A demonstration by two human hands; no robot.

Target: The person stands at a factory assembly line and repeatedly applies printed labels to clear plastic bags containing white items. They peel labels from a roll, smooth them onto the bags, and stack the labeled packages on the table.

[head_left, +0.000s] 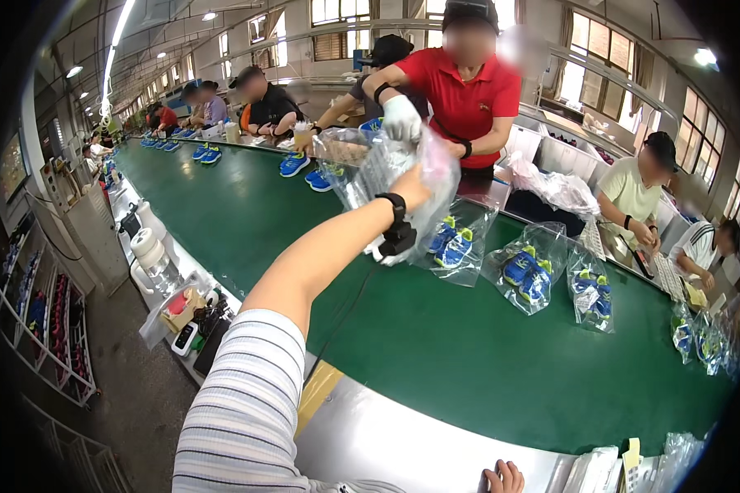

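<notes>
My left hand (411, 191) reaches across the green conveyor belt (255, 222) and is closed on a bundle of clear plastic bags (370, 177); some of its fingers are hidden by the plastic. A black band with a small device sits on that wrist. From the far side, a white-gloved hand (401, 119) of a person in a red shirt is on the same bundle. My right hand (506, 476) rests at the near metal edge, only its fingers showing, apart and holding nothing. Right of the bundle lie bagged pairs of blue shoes (452, 244), (526, 275).
Unbagged blue shoes (294, 164) stand farther along the belt. A clear bottle (152, 255) and a cardboard box (185, 308) stand on the left ledge. Flat plastic bags (596, 470) lie at the near right edge. Several people work along the far side.
</notes>
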